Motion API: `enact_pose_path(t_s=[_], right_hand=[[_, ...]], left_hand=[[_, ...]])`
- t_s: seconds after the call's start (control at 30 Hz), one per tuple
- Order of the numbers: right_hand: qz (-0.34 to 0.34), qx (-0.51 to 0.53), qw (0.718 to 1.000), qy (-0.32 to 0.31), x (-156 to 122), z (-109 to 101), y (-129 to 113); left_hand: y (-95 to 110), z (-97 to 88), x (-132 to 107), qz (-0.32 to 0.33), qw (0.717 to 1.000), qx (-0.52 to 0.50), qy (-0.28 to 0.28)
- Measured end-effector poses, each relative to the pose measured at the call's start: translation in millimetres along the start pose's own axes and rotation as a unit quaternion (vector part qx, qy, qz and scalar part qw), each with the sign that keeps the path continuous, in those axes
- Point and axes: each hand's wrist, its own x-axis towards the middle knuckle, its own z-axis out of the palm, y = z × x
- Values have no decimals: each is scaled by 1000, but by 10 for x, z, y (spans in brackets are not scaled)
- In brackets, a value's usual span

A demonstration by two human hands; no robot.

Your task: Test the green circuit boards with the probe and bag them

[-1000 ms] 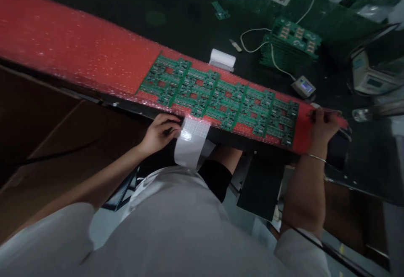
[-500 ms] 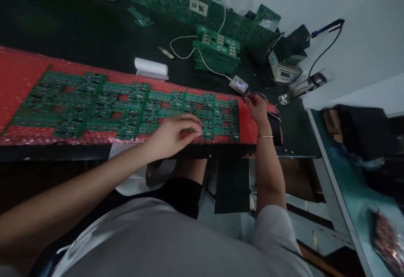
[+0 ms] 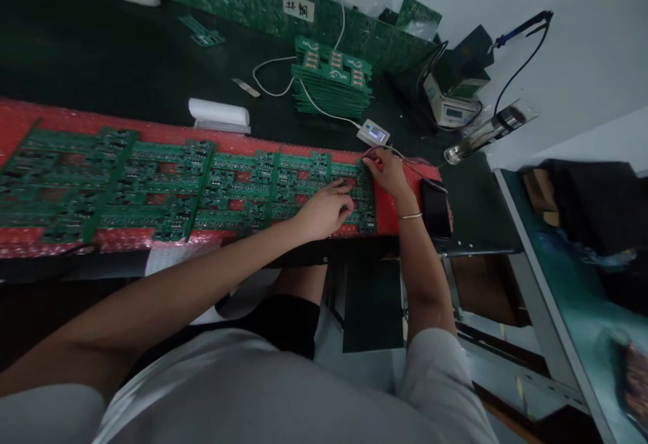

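Note:
A row of green circuit board panels (image 3: 167,184) lies on red bubble wrap (image 3: 412,184) along the bench's front edge. My left hand (image 3: 327,211) rests at the right end of the row, its fingers stretched onto the boards and holding nothing that I can see. At the last panel's upper right corner, my right hand (image 3: 387,171) pinches a thin dark lead (image 3: 412,159). The lead's tip is too small to make out. Just behind that hand stands a small white meter (image 3: 373,133) with a lit screen.
Stacked green boards (image 3: 331,83) stand behind the row, with a white cable passing over them. Also about are a white roll (image 3: 219,112), a knife (image 3: 246,88), a black pouch (image 3: 435,208), a soldering station (image 3: 450,103) and a clear tube (image 3: 486,135).
My left hand has moved right and come down onto the end panel. My right hand has shifted left with the lead, to that panel's corner. The camera view has turned slightly.

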Motion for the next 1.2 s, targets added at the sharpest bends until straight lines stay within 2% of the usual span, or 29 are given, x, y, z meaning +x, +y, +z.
enact_pose_path(t_s=[0.23, 0.43, 0.6, 0.73, 0.83, 1.0, 1.2], right_hand=[[-41, -24, 999, -19, 31, 8, 29], [-58, -30, 997, -28, 61, 32, 22], [-63, 21, 998, 10, 37, 129, 51], [-53, 43, 997, 33, -2, 192, 78], [-43, 41, 998, 32, -14, 207, 86], [-38, 33, 998, 30, -16, 213, 80], [-38, 20, 998, 37, -20, 227, 97]], left_hand=[[-24, 7, 39, -14, 1000, -27, 7], [-64, -71, 71, -44, 998, -43, -4], [-183, -129, 403, -84, 996, -35, 25], [-279, -37, 773, -109, 993, -19, 28], [-287, 59, 928, -135, 991, -6, 14], [-230, 138, 958, -185, 983, 9, 16], [-186, 168, 944, -187, 982, 25, 21]])
